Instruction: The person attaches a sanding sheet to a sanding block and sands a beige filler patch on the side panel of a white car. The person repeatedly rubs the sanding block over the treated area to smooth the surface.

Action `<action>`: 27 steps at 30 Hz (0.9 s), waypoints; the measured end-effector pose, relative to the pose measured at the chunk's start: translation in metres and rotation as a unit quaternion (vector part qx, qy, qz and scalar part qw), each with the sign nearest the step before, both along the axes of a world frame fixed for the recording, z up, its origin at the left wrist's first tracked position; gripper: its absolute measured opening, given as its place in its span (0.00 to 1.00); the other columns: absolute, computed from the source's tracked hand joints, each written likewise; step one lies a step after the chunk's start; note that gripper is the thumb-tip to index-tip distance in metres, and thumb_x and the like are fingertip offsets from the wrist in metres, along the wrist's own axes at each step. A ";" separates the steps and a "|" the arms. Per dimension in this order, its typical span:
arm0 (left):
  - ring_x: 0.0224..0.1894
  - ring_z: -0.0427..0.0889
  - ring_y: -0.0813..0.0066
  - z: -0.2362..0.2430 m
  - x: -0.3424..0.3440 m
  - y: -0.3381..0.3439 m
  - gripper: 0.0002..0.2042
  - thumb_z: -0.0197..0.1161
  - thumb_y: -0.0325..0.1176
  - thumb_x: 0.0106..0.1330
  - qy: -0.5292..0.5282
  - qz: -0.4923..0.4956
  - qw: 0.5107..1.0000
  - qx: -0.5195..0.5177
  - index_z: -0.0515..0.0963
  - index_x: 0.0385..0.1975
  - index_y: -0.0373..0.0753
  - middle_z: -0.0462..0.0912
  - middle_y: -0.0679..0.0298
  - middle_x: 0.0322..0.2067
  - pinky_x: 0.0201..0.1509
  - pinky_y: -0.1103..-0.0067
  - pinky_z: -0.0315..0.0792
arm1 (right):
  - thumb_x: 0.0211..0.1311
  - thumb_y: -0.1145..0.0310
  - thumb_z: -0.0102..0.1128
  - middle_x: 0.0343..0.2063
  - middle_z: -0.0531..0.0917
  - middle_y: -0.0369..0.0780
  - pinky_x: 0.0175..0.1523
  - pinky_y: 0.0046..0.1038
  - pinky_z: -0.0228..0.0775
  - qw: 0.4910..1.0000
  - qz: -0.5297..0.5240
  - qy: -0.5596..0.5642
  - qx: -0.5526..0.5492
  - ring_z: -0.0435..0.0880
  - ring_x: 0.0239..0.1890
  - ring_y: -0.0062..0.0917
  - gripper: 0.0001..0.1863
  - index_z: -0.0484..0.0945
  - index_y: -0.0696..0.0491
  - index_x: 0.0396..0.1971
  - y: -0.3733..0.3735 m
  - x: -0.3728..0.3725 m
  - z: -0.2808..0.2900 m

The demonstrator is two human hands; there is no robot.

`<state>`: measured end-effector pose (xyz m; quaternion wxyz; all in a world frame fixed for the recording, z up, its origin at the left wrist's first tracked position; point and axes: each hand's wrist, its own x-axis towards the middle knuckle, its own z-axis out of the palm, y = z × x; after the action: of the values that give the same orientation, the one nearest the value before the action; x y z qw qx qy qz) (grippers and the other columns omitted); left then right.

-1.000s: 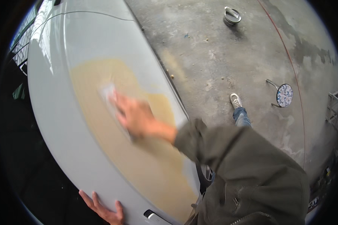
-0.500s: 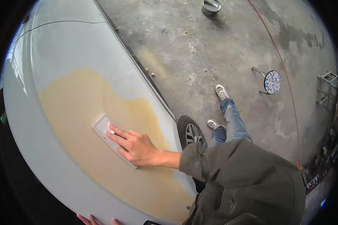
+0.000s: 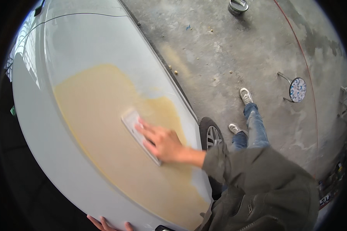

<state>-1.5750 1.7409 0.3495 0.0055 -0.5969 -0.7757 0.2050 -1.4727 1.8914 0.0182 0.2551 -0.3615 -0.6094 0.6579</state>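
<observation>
A pale flat rectangular block (image 3: 130, 118) rests on a beige-and-yellow coated patch (image 3: 100, 100) of a light grey car panel (image 3: 77, 42). My right hand (image 3: 160, 142) is on the block, fingers curled over its top, the hand slightly blurred by motion. At the lower edge of the picture my left hand (image 3: 104, 225) lies with spread fingertips on the panel's outer edge, largely out of view.
A car wheel (image 3: 210, 133) sits beside my legs (image 3: 254, 123). On the concrete floor are a round stool (image 3: 297, 89) with a patterned seat, a bucket (image 3: 237, 8), a red hose (image 3: 302, 50), small scraps and a metal frame (image 3: 345, 100) at the right rim.
Compared with a second ago, my right hand and the block are lower down the coated patch, toward me. My left hand stays at the panel's edge. The view has shifted slightly.
</observation>
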 end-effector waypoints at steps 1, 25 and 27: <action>0.72 0.50 0.34 -0.001 -0.002 0.004 0.40 0.68 0.49 0.59 -0.010 -0.003 1.000 0.009 0.57 0.68 0.38 0.46 0.37 0.71 0.69 0.45 0.55 | 0.64 0.62 0.55 0.68 0.66 0.41 0.55 0.37 0.74 0.999 -0.045 -0.005 0.015 0.81 0.53 0.38 0.29 0.68 0.44 0.67 0.026 -0.015 -0.016; 0.74 0.48 0.41 0.008 0.019 -0.022 0.39 0.61 0.52 0.61 -0.010 0.024 0.998 0.055 0.58 0.70 0.40 0.44 0.42 0.73 0.72 0.51 0.50 | 0.58 0.68 0.59 0.67 0.69 0.38 0.44 0.34 0.78 0.996 -0.036 0.028 0.076 0.82 0.36 0.34 0.35 0.66 0.41 0.68 -0.018 0.025 0.043; 0.74 0.48 0.41 0.011 0.024 -0.018 0.39 0.61 0.52 0.61 -0.007 0.027 0.998 0.052 0.57 0.70 0.40 0.45 0.42 0.73 0.72 0.51 0.49 | 0.59 0.66 0.58 0.68 0.68 0.37 0.44 0.35 0.78 0.992 -0.063 0.040 0.106 0.83 0.36 0.36 0.34 0.65 0.41 0.68 0.013 0.004 0.035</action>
<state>-1.5514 1.7226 0.3609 0.0259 -0.5759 -0.8012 0.1606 -1.4685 1.9044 0.0528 0.3567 -0.3434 -0.6416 0.5858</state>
